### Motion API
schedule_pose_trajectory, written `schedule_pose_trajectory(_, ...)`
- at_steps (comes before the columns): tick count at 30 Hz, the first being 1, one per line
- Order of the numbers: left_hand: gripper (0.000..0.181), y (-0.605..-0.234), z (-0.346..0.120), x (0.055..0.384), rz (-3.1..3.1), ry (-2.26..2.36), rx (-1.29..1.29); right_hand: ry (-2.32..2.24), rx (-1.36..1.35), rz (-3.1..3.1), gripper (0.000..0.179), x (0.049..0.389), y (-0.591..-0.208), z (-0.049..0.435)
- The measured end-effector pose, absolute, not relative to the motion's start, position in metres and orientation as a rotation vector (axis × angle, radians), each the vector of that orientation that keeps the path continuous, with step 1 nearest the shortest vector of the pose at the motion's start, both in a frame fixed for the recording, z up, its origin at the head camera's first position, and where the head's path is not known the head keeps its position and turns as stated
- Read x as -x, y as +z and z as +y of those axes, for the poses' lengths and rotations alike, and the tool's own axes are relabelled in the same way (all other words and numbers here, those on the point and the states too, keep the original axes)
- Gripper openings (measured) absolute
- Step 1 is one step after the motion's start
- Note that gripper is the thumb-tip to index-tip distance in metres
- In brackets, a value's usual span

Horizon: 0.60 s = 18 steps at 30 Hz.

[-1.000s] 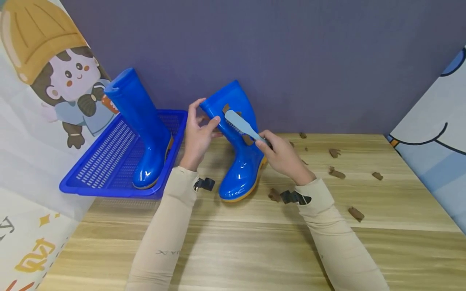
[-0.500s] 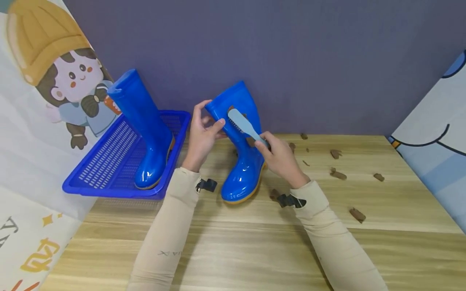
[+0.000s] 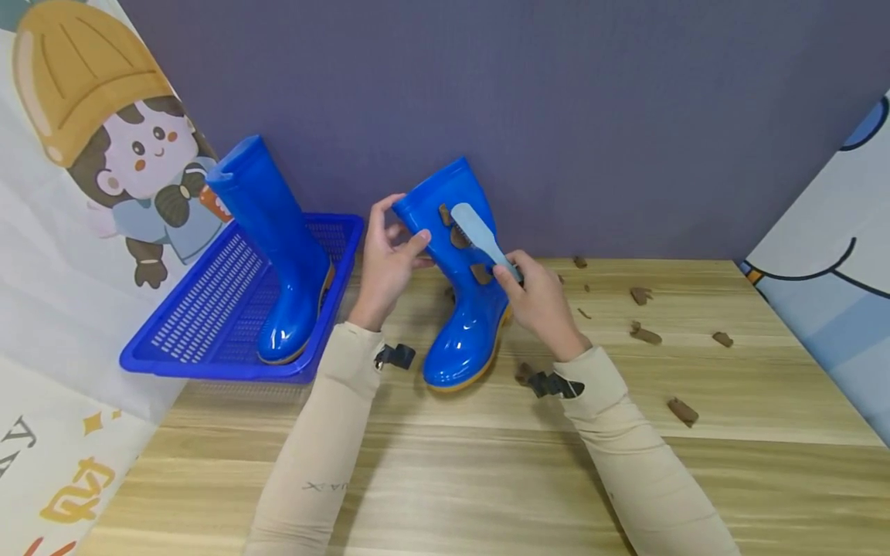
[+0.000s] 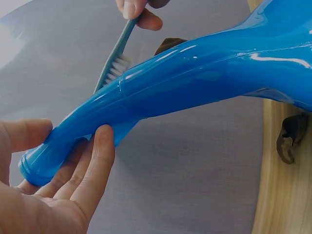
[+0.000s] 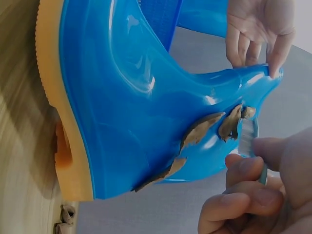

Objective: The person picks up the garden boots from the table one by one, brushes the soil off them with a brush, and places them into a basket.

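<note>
A blue rubber boot [image 3: 462, 336] with a yellow sole leans back, toe down on the wooden table. My left hand [image 3: 385, 266] grips its upper shaft near the opening, thumb on one side and fingers on the other in the left wrist view. In my right hand [image 3: 545, 305] is a pale blue brush [image 3: 480, 232], pinched by its handle. Its white bristles [image 5: 247, 139] face the shaft; whether they touch it I cannot tell. Several brown mud-like flakes [image 5: 202, 130] cling to the shaft and down toward the heel.
A second blue boot [image 3: 288, 286] stands in a blue plastic basket [image 3: 184, 324] on the left. Brown flakes [image 3: 647, 333] lie scattered over the table [image 3: 459, 479] on the right. A dark grey panel [image 3: 591, 131] rises behind the table.
The brush head has shifted right across the shaft, uncovering brown flakes that it partly hid. My left hand keeps its hold on the boot.
</note>
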<state>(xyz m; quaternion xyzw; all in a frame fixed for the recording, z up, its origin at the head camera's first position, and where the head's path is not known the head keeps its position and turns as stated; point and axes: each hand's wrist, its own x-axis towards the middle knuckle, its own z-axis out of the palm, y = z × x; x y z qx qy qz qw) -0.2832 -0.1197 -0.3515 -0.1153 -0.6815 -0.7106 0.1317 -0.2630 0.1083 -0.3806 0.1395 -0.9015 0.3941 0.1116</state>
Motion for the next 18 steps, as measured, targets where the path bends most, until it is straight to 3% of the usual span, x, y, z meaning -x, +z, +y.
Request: schedule_pose_trajectory(18, 0.059, -0.3532, -0.1227, 0.2848, -1.955, -2.089, 0.289, 1.219, -0.492, -2.572, 0.038, 0.2649, -0.372, 0.114)
